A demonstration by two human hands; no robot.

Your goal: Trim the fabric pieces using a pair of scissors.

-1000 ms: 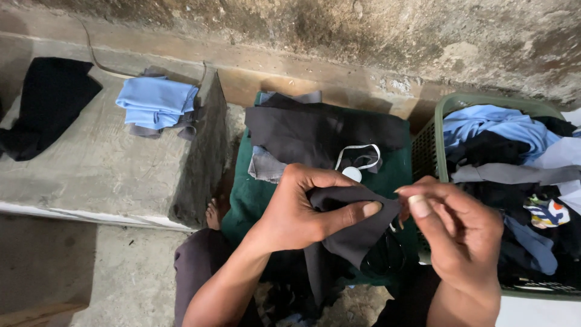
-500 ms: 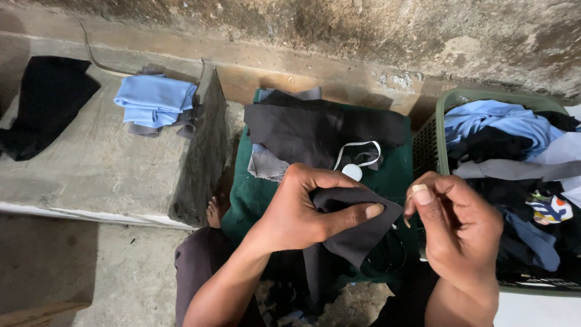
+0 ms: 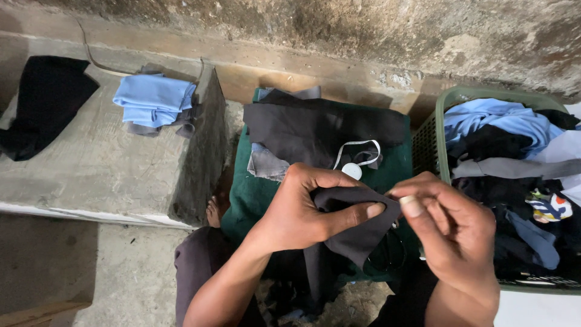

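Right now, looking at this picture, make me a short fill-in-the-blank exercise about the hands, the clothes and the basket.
1. The left hand and the right hand both grip a small piece of dark ____ between them.
2. The basket of clothes on the person's right is ____ in colour.
3. The folded cloth on the concrete ledge is light ____.
4. The dark garment on the pile ahead lies on a ____ cloth.

Missing words: cloth; green; blue; green

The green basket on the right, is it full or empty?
Full. The green basket is heaped to its rim with clothes: a light blue garment on top, dark pieces below.
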